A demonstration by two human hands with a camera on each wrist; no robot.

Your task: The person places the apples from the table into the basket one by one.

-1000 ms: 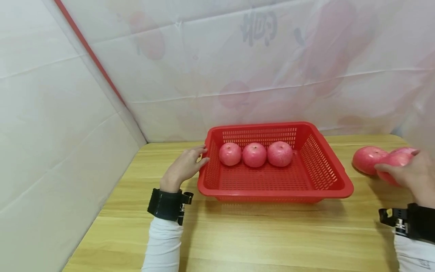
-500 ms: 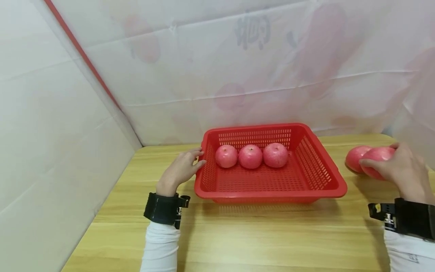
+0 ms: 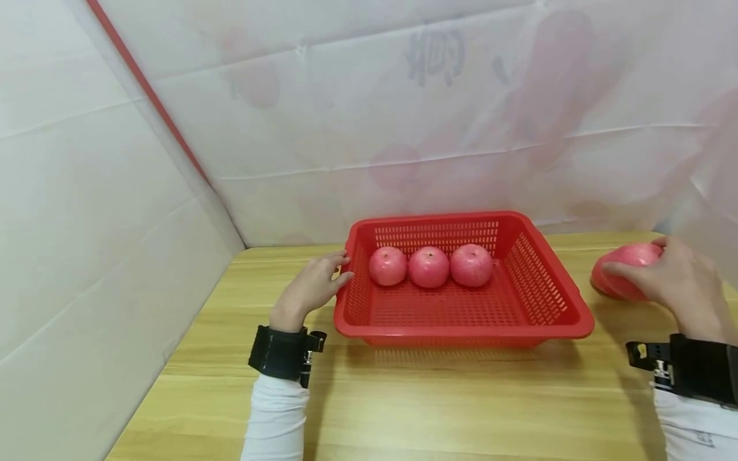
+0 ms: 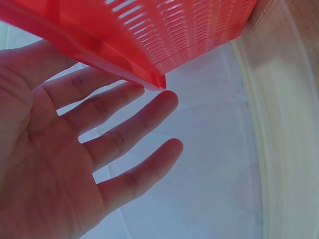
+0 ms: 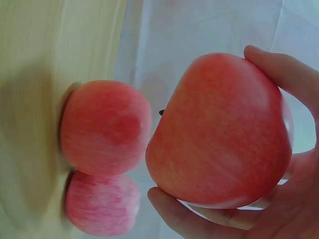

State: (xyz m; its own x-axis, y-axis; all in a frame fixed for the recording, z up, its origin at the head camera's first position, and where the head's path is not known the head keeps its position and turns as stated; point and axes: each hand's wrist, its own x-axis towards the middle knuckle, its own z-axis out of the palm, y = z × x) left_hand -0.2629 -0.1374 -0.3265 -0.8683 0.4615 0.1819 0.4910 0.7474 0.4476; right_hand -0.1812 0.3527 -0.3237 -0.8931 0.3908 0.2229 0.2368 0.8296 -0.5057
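A red perforated plastic basket (image 3: pixel 450 331) holds three pink-red apples in a row along its back part: a left apple (image 3: pixel 388 266), a middle apple (image 3: pixel 428 267) and a right apple (image 3: pixel 471 266). My left hand (image 3: pixel 308 288) is at the basket's left rim, its fingers spread and extended against the edge in the left wrist view. At the far right, my right hand (image 3: pixel 683 288) grips an apple (image 5: pixel 219 134) between thumb and fingers, raised off the table. Beyond it, another apple (image 5: pixel 104 127) and a streaked apple (image 5: pixel 102 204) sit together on the table.
The light wooden table (image 3: pixel 403 397) reaches back to a pale printed cloth wall (image 3: pixel 323 128), which stands close behind the basket. A second cloth wall (image 3: pixel 104 224) borders the left side. Both wrists wear black camera straps.
My right hand has lifted the apple and shifted it left, so it now overlaps the apple behind it in the head view. The left hand stays at the rim.
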